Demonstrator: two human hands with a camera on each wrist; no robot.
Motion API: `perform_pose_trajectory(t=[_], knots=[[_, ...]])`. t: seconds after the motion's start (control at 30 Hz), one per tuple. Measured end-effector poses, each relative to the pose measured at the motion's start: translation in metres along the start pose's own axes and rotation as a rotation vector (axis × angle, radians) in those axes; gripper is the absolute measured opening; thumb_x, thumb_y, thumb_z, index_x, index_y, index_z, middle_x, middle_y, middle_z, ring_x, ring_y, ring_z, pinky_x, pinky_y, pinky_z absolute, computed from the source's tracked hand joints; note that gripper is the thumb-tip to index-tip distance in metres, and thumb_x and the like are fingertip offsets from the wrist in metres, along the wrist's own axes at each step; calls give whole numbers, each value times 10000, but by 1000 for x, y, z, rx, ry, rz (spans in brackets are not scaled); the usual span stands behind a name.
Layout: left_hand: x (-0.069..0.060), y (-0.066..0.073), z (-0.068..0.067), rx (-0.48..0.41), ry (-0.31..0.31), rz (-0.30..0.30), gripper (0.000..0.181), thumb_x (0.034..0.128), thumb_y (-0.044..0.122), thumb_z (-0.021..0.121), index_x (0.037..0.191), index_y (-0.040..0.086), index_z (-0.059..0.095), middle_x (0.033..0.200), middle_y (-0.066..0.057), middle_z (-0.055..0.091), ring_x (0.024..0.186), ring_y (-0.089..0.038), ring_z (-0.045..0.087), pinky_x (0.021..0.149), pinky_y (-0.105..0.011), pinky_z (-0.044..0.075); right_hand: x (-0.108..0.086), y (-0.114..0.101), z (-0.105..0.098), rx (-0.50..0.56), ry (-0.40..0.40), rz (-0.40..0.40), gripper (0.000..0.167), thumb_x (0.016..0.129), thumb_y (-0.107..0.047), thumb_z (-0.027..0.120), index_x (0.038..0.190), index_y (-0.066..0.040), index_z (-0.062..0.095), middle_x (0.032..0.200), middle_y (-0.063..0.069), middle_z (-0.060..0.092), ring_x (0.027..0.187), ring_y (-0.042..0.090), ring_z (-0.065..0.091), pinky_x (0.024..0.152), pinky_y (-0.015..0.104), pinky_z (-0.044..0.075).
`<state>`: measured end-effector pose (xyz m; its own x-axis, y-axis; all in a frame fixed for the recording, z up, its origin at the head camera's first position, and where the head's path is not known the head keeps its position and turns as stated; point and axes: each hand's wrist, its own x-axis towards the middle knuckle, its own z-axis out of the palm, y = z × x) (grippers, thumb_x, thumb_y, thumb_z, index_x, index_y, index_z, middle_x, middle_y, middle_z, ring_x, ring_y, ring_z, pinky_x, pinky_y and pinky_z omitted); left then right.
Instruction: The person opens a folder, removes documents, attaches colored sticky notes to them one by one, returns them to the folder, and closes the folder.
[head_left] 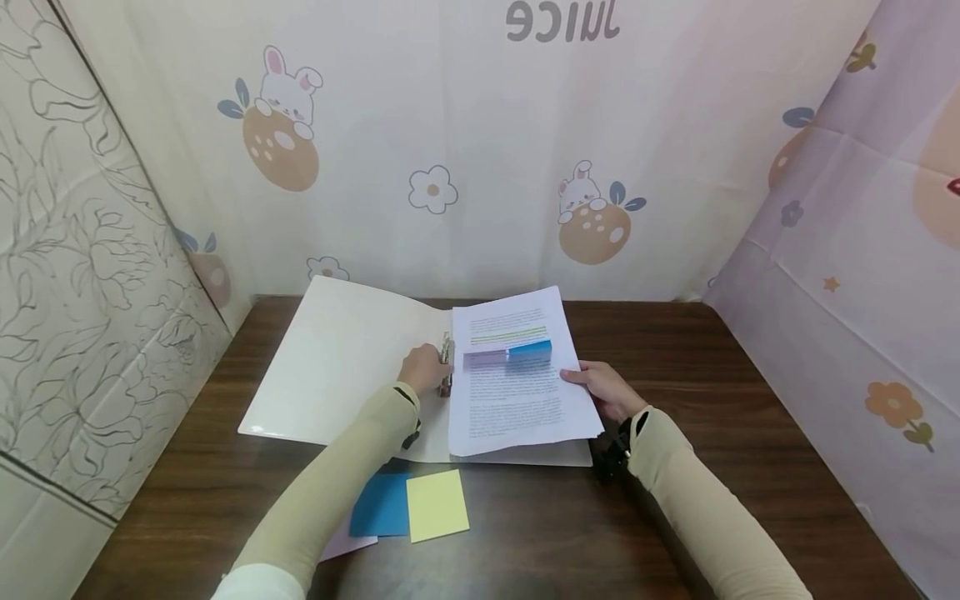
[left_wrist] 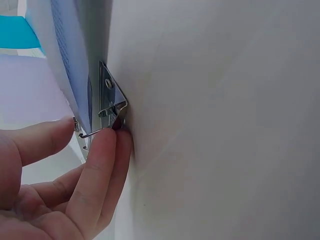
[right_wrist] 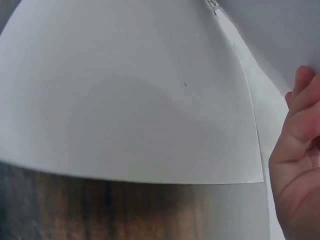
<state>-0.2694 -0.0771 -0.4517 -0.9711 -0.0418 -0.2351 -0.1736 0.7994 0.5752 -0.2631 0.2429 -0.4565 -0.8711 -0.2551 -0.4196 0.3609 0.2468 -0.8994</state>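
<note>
A white binder (head_left: 341, 358) lies spread on the table, with a metal clip mechanism (head_left: 446, 364) along its spine. My left hand (head_left: 424, 367) is at this mechanism. In the left wrist view, the thumb and fingers (left_wrist: 97, 170) pinch around the metal clip (left_wrist: 111, 97). A stack of printed sheets (head_left: 517, 408) rests over the binder's right side. It carries green highlighted lines, plus a purple sticky note (head_left: 484, 358) and a blue one (head_left: 530, 347). My right hand (head_left: 606, 390) grips the stack's right edge, thumb on top; its fingers underneath are partly visible in the right wrist view.
On the dark wooden table (head_left: 570, 533), in front of the binder, lie a yellow sticky pad (head_left: 438, 506), a blue pad (head_left: 381, 505) and a purple pad (head_left: 348, 542) partly covered by the left sleeve. Patterned curtains (head_left: 480, 125) enclose the table's back and sides.
</note>
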Motion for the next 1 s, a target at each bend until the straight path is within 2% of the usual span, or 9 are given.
perform_pose_trajectory(t=[0.33,0.53,0.63,0.7,0.77,0.83,0.87,1.0], knots=[[-3,4,-2,4,-10,3,256,907,189,655,697,45,641,594,-13,574,521,-128,459,472,-228,342,7,11,8,8,7,37,478,987,-209,553,1403,9,465,1100,77,714,878,169,701,770,329,568],[3,5,-15,97,-61,9,321,921,217,641,641,102,534,558,20,449,525,-120,402,477,-239,305,10,13,9,17,14,43,490,990,-202,546,1416,18,445,1100,78,713,876,159,697,759,311,559],[10,7,-22,120,-64,17,287,934,212,604,685,73,570,596,3,440,547,-127,396,496,-254,319,11,13,10,42,30,64,490,983,-204,562,1414,3,455,1093,71,714,876,156,692,762,305,554],[15,8,-26,117,-45,29,223,943,191,576,823,22,658,707,-47,578,617,-146,458,561,-274,405,12,12,11,47,28,68,496,978,-208,573,1414,1,458,1088,63,716,879,151,690,764,300,552],[19,9,-28,109,-27,39,261,955,179,542,1032,-29,680,939,-129,684,744,-193,547,701,-321,498,13,12,12,48,32,69,491,974,-206,580,1406,1,470,1069,55,721,871,146,691,756,297,550],[24,10,-28,93,-26,41,357,971,172,507,1227,-54,612,1212,-190,657,925,-250,598,883,-386,515,14,12,13,40,32,66,488,975,-198,577,1403,10,469,1058,53,724,866,141,691,748,295,547],[25,11,-27,92,-9,50,391,967,168,501,1278,-58,577,1295,-204,619,987,-272,602,928,-412,506,14,13,13,37,40,71,477,976,-194,575,1397,8,478,1049,53,725,858,141,692,740,295,547],[33,10,-18,-17,-35,15,463,985,170,446,1397,-40,455,1436,-212,500,1267,-343,527,1072,-458,425,14,16,13,20,67,89,462,977,-189,571,1387,8,490,1068,75,720,854,145,690,731,298,547]])
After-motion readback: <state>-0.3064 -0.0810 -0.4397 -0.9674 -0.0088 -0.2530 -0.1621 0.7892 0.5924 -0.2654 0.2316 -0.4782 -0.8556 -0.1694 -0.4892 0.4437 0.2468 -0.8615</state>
